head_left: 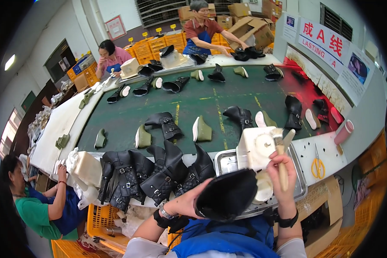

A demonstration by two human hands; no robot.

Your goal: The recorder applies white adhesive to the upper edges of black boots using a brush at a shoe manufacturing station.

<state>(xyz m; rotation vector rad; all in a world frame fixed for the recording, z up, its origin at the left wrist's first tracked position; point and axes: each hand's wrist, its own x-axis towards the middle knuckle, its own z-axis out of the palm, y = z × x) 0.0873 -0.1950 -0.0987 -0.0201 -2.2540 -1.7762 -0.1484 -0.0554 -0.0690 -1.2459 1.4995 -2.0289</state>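
Observation:
My left hand [188, 203] is closed around a black boot [228, 194], whose dark open top faces up toward me. In my right hand [288, 192] is a brush with a pale wooden handle [283, 174], its bristles up beside a white plastic container [247, 148]. This container stands on a metal tray [303, 182] at the table's near edge. A small round pale cup [264, 189] is partly hidden between the boot and my right hand. Several black buckled boots [161, 178] are bunched to the left of my left hand.
A green conveyor belt [193, 101] carries black boots and green-and-white wedge pieces [202, 130]. Yellow-handled scissors [317, 167] and a pink cylinder [344, 132] lie to the right. An orange crate [96, 221] sits below left. Co-workers are at the left and across the belt.

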